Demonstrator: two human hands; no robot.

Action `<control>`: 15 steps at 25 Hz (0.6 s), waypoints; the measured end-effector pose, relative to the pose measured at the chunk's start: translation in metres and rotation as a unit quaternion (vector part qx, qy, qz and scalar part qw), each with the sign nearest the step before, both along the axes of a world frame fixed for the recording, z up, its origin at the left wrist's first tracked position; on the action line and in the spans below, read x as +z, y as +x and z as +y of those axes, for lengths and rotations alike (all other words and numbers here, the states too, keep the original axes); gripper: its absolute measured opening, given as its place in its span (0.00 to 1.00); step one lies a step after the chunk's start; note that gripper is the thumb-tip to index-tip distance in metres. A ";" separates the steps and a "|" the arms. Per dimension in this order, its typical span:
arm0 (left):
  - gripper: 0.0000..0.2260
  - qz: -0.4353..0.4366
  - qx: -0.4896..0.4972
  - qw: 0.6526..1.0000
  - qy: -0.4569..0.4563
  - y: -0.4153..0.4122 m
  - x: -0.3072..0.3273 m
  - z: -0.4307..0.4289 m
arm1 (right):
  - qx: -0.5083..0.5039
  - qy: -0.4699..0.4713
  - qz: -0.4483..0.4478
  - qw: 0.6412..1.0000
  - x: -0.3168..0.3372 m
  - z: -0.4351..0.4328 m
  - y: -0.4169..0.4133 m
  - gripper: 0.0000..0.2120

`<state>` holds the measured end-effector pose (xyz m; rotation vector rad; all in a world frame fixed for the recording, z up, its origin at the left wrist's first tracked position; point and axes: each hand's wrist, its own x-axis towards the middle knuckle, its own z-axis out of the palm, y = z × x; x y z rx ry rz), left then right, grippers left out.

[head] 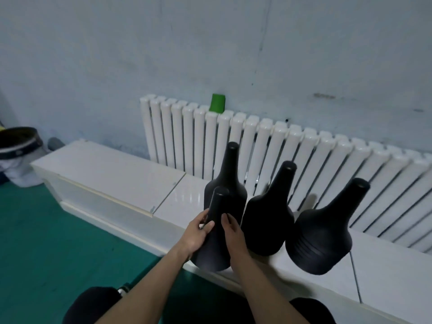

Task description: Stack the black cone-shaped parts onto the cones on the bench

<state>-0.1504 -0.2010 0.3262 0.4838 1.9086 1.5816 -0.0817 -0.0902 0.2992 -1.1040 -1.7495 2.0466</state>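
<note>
Three black cone-shaped stacks stand on the white bench (112, 178): a tall one (228, 183) at the left, a middle one (271, 213), and a ribbed one (327, 237) at the right. In front of the tall stack I hold a fourth black cone part (216, 235), neck up, at the bench's front edge. My left hand (198, 232) grips its left side with the thumb across the neck. My right hand (233, 230) holds its right side, fingers curled on the neck.
A white radiator (304, 155) runs along the wall behind the bench, with a green cup (217, 102) on top. A dark-rimmed bin with a white bag (18, 150) stands at the far left on the green floor (58, 242).
</note>
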 end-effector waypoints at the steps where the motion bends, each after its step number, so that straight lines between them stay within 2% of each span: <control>1: 0.18 0.013 -0.002 1.000 0.008 0.001 0.014 0.001 | -0.003 0.006 0.014 1.000 0.013 0.002 0.001 0.19; 6: 0.17 0.084 -0.018 0.995 0.041 0.007 0.086 0.006 | 0.002 0.066 0.073 0.995 0.086 0.006 0.005 0.18; 10: 0.18 0.119 -0.019 0.991 0.053 0.002 0.132 0.011 | 0.003 0.069 0.114 0.991 0.132 0.011 0.002 0.24; 15: 0.19 0.149 -0.015 0.985 0.081 -0.007 0.184 0.031 | 0.002 0.093 0.181 0.979 0.199 0.026 0.004 0.17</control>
